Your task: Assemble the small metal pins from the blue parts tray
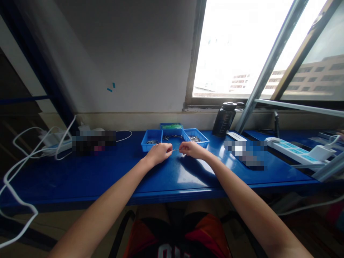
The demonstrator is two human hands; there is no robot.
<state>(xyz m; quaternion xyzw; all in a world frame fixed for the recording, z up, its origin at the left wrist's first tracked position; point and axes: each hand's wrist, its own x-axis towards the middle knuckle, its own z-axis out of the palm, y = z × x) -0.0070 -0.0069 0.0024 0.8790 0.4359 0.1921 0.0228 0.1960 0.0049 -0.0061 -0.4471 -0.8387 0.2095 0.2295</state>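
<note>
My left hand [159,152] and my right hand [192,149] face each other just above the blue table. A thin, shiny metal piece [175,149] spans the gap between their pinched fingertips; it is too small to name. Right behind the hands stand blue plastic bins. The left bin [146,147] and the right bin [206,144] contain small metal parts. Dark, thin pieces lie in the middle bin [172,131], partly behind my hands. Green items [173,126] fill a smaller bin at the back.
A dark water bottle [224,120] stands below the window. White power strips [292,152] lie at both sides, with loose white cables [29,204] on the left. Blurred-out items rest left and right on the blue table [107,182]. A metal post [248,111] rises at the right.
</note>
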